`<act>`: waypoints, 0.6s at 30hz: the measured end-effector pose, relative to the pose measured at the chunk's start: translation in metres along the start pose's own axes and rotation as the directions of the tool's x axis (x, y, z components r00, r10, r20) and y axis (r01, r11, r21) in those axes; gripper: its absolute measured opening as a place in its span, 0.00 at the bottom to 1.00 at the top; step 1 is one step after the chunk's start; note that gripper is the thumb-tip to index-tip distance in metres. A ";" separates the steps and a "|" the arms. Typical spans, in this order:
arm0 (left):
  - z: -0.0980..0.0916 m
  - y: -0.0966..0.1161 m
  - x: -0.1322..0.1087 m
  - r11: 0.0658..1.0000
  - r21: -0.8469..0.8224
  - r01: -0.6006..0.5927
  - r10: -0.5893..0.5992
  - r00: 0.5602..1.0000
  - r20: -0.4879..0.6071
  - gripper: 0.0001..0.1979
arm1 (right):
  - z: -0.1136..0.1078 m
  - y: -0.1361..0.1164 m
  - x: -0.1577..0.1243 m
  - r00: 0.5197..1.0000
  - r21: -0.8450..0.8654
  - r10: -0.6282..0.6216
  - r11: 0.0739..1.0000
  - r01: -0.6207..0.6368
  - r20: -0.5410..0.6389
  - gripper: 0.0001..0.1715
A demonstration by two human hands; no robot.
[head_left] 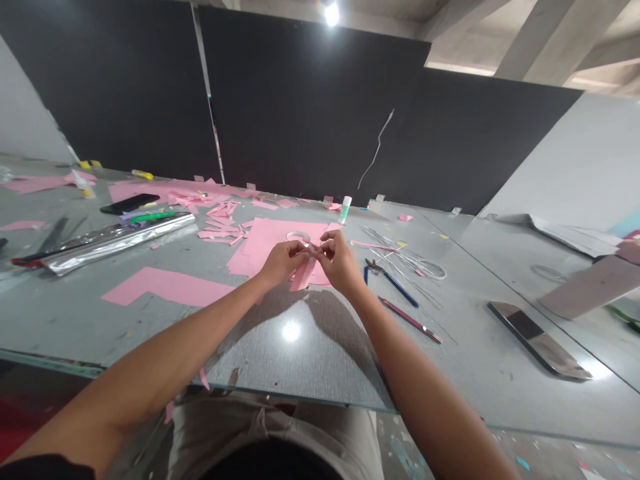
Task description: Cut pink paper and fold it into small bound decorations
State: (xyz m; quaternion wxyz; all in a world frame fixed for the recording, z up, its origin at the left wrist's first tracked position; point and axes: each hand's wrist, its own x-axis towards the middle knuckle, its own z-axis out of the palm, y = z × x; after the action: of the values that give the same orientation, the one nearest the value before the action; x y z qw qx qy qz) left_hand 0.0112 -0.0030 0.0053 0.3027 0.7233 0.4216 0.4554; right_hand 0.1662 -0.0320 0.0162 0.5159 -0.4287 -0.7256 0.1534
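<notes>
My left hand (286, 262) and my right hand (337, 260) meet over the middle of the table, fingertips pinched close together. Between them is a pink paper strip (303, 275), its lower end hanging toward me. Beneath the hands lie pink paper sheets (270, 235). Just behind the fingers a roll of clear tape (298, 236) shows in part. To the right of my right hand are blue-handled pliers (395, 283), a dark red pen-like tool (410, 320) and a bundle of silvery wire (425, 265).
A glue stick (345, 209) stands behind the hands. Pink scraps (220, 223) and a foil roll (120, 243) lie left, near a black phone (130, 203). Another phone (537, 340) and a pinkish bottle (595, 287) are at right. A dark panel (310, 107) closes the back.
</notes>
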 end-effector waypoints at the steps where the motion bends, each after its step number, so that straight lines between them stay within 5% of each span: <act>1: 0.000 -0.001 0.000 1.000 0.006 -0.004 0.004 1.000 0.004 0.08 | 0.000 0.001 0.000 1.000 -0.009 -0.002 1.000 0.002 0.007 0.13; 9: 0.003 -0.004 0.000 0.990 -0.130 -0.055 0.063 0.996 0.059 0.11 | -0.006 0.004 0.002 1.000 -0.060 -0.012 0.998 0.013 0.022 0.15; 18: 0.001 0.001 -0.002 0.999 -0.001 -0.054 0.054 0.997 0.053 0.11 | -0.007 0.000 0.001 0.999 -0.107 0.027 0.994 -0.022 0.047 0.16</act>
State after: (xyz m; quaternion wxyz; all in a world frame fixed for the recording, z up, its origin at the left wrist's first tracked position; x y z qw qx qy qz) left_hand 0.0119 -0.0055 0.0047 0.3012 0.7463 0.3939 0.4440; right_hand 0.1723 -0.0328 0.0203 0.4727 -0.4607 -0.7396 0.1312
